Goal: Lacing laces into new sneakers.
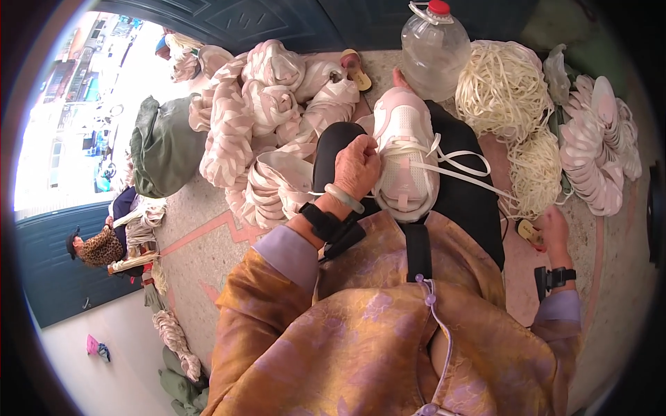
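Note:
A white and pale pink sneaker [404, 118] lies across my lap between my dark-trousered knees. White shoelace [479, 182] threads partly through it; a loop hangs over its right side, and one strand runs taut toward the right. My left hand [357, 166] is closed beside the sneaker's left edge, its fingers curled; what they hold, if anything, is hidden. Out to the right, my right hand [554, 231] is closed in line with the taut strand, which appears to end in its fingers.
Bundled pink-and-white shoe pieces [267, 104] lie front left beside a green sack [166, 145]. Ahead stands a clear red-capped jug [435, 52]. Cream lace heaps [503, 87] and more strung pieces [598, 149] lie right. Another person [100, 247] sits far left.

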### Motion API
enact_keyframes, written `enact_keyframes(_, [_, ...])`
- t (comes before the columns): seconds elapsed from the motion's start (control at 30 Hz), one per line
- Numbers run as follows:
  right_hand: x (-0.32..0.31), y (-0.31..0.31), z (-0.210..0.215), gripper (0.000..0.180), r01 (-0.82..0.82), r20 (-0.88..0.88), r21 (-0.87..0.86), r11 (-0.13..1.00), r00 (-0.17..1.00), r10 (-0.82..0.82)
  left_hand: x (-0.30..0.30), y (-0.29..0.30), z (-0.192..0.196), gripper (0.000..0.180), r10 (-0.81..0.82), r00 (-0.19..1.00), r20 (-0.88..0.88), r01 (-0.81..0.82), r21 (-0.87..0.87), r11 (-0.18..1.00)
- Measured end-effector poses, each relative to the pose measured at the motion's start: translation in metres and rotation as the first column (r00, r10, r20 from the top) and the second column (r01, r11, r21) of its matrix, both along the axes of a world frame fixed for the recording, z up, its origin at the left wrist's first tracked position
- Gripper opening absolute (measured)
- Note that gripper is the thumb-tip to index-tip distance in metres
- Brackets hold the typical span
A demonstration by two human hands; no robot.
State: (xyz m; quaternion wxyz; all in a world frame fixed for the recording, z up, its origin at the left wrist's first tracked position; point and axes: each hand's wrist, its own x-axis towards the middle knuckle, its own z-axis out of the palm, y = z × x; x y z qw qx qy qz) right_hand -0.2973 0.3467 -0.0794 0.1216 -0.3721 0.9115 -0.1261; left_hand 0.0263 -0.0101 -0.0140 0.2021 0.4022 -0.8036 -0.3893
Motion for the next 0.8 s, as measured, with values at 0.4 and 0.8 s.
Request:
enact_keyframes(0.4, [0.125, -0.187, 0.082, 0.029, -0.513, 0.04, -0.54, 0.667, 0.776, 0.63, 0.002, 0.005, 0.014, 0.01, -0.072, 0.997, -0.037, 0.061, -0.236, 0.97])
enact_keyframes(0.8, [0.148, -0.205, 0.071, 0.041, -0.521, 0.094, -0.38, 0.764, 0.8, 0.592, -0.005, 0.013, 0.022, 0.022, -0.268, 0.95, 0.158, 0.311, -0.455, 0.834])
